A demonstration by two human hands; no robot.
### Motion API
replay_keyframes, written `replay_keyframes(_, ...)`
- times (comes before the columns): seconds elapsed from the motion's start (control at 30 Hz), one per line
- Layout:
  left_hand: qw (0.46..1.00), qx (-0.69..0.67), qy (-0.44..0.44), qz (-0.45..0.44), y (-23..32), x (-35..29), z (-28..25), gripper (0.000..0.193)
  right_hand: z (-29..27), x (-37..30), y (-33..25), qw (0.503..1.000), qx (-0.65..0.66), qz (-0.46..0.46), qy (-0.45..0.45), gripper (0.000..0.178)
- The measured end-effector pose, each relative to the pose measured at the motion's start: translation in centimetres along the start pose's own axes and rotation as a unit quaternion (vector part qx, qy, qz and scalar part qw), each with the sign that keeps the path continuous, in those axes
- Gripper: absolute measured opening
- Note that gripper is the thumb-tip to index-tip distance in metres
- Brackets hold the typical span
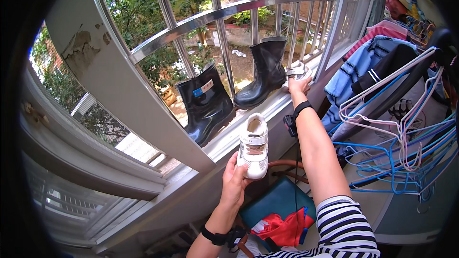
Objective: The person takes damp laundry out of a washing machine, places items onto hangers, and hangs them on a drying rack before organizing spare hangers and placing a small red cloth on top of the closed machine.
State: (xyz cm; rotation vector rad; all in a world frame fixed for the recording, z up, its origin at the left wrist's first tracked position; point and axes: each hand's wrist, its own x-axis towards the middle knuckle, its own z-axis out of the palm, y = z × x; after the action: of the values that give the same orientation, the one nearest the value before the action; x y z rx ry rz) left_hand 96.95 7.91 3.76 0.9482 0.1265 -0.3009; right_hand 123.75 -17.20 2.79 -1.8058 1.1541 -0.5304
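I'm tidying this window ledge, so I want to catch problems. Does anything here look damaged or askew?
Yes. Paint is peeling off the window frame at upper left, leaving a bare patch. The two black rubber boots stand on the sill pointing different ways. The white shoe in the left hand looks intact.

You have two black rubber boots [206, 102] [266, 69] standing on the sill against the metal window bars [217, 16], clothes hangers [404, 148] at right, and perhaps a red bag [282, 229] below.
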Motion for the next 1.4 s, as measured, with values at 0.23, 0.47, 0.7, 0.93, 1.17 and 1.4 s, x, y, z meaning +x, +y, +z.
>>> replay_keyframes(0.23,1.0,0.0,-0.007,-0.001,0.2,-0.6,0.5,0.055,-1.2,3.3,0.3,0.996,-0.024,-0.015,-0.08,0.102)
replay_keyframes(0.47,1.0,-0.002,-0.012,0.006,0.7,-1.1,0.3,0.055,-0.4,2.7,2.5,0.989,-0.046,-0.122,-0.067,0.091)
replay_keyframes(0.7,1.0,-0.002,-0.015,0.016,0.2,-1.3,0.8,0.053,0.7,3.2,4.5,0.98,0.166,-0.095,-0.054,0.062)
replay_keyframes(0.93,1.0,-0.007,0.002,0.021,0.3,-1.8,-0.1,0.053,2.1,2.3,5.1,0.924,0.363,-0.047,-0.113,0.051)
replay_keyframes(1.17,1.0,-0.007,-0.004,0.008,-0.1,-1.6,0.7,0.053,1.1,4.4,5.2,0.935,0.308,-0.096,-0.148,0.043)
replay_keyframes(1.4,1.0,-0.003,-0.017,0.013,-0.5,-1.1,1.3,0.054,-3.3,5.8,4.9,0.962,-0.006,-0.134,-0.238,0.047)
